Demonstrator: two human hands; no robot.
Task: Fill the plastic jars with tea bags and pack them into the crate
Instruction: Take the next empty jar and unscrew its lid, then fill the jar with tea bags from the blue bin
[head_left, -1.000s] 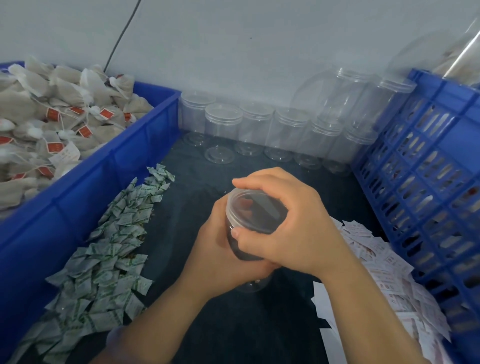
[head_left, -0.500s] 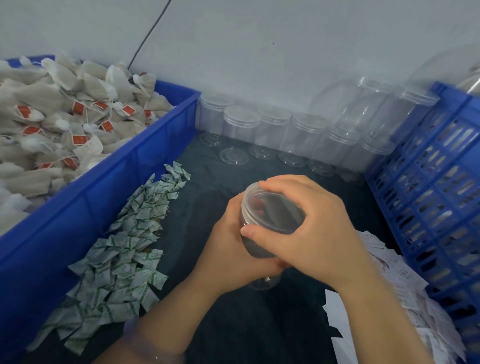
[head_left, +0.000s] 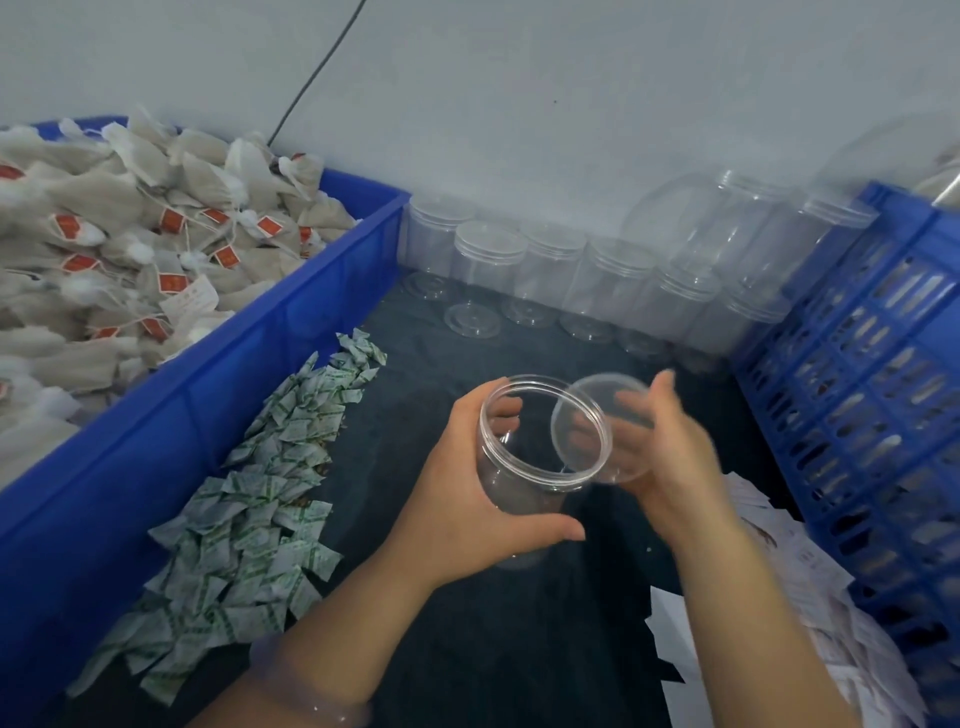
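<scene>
Where the bench (head_left: 467, 649) reaches its left edge, I see a blue bin (head_left: 218, 384) heaped with tea bags (head_left: 130, 244), pale pouches with red tags on strings. Just beside the bin's side, a drift of small white sachets (head_left: 260, 499) with green print lies on the dark bench top, running from mid-depth toward the front edge.

On my feed the left hand (head_left: 452, 499) is at mid-bench, with a clear bracelet (head_left: 311, 696) on its wrist. Its fingers (head_left: 470, 410) wrap the far side of a clear jar (head_left: 524, 483) and the thumb lies across the near side, so the hand grips the body. The jar is held off the bench, mouth open and tipped toward the camera, and it looks empty.

The lid (head_left: 623, 415) is off, tilted, and overlaps the jar's right rim in my view; I cannot tell whether they touch. The right hand (head_left: 675, 467) holds that lid, with its fingers behind it. The hand is motion-blurred, so I cannot tell where each finger lands.

Along the back edge, against the wall (head_left: 519, 104), a row of spare jars (head_left: 550, 270) stands with lids on. More of them are piled on their sides toward the back right corner. White paper slips (head_left: 670, 618) lie at the front right, partly under the right forearm. The blue crate (head_left: 883, 395), with slotted sides, runs along the right edge.
</scene>
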